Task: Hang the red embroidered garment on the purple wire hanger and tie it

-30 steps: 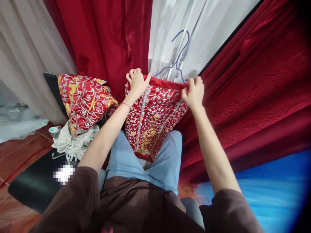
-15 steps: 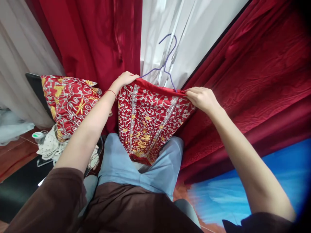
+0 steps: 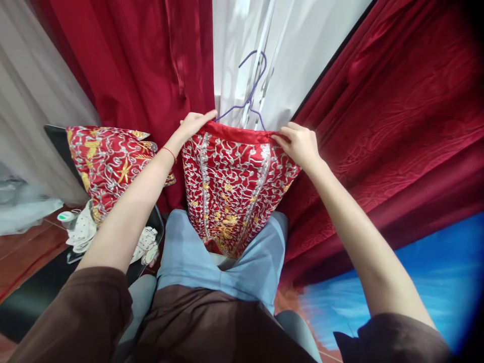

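Note:
A red skirt [image 3: 234,176] with silver and gold embroidery hangs down between my knees, its plain red waistband uppermost. The purple hanger [image 3: 249,98] sticks up out of the waistband, hook at the top; its lower part is hidden in the cloth. At the waistband's left end, my left hand [image 3: 196,123] grips the fabric, thumb along the edge. My right hand [image 3: 297,143] pinches the band near its right end, beside the hanger's right arm.
A matching embroidered red garment [image 3: 109,161] lies over a black chair [image 3: 62,146] at the left. Beneath it are white dotted cloths [image 3: 83,229] and a green-lidded container [image 3: 66,217]. Red curtains [image 3: 378,151] hang on both sides of a white panel [image 3: 302,50].
My right hand has moved left and slightly up along the waistband, closer to the hanger. The hanger appears a little further left, and the view has shifted slightly.

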Tool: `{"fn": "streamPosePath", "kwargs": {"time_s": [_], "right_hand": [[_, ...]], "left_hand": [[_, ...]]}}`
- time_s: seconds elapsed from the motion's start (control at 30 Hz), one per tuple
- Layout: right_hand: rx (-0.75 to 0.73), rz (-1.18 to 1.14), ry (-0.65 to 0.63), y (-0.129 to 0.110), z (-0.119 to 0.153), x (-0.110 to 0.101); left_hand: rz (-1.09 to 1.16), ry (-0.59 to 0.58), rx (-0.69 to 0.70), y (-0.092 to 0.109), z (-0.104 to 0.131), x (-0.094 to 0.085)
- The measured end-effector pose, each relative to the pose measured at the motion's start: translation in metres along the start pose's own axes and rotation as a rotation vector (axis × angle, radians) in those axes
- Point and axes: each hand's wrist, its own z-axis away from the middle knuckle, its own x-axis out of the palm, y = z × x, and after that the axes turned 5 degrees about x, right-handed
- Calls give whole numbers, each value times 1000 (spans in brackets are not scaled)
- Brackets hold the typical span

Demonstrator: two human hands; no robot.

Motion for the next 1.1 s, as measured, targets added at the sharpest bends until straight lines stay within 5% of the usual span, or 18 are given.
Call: {"fn": "streamPosePath", "kwargs": {"time_s": [0.27, 0.37, 0.5, 0.67, 0.83, 0.93, 1.1], "right_hand": [[173, -10, 101, 14, 21, 17], [288, -6, 201, -10, 33, 21], [342, -206, 286, -64, 51, 35], [419, -999, 19, -133, 77, 76], [663, -1585, -223, -192, 98, 116], [712, -1758, -174, -219, 108, 123], [846, -1823, 4, -237, 120, 114]], "left_hand": [[158, 114, 84, -4, 21, 10], [317, 202, 153, 2, 50, 15], [297, 253, 211, 8, 118, 13], [484, 359, 6, 9, 207, 22], [1030, 506, -328, 12, 253, 49], [1234, 515, -564, 16, 261, 60], [1365, 475, -662, 19, 265, 62]]}}
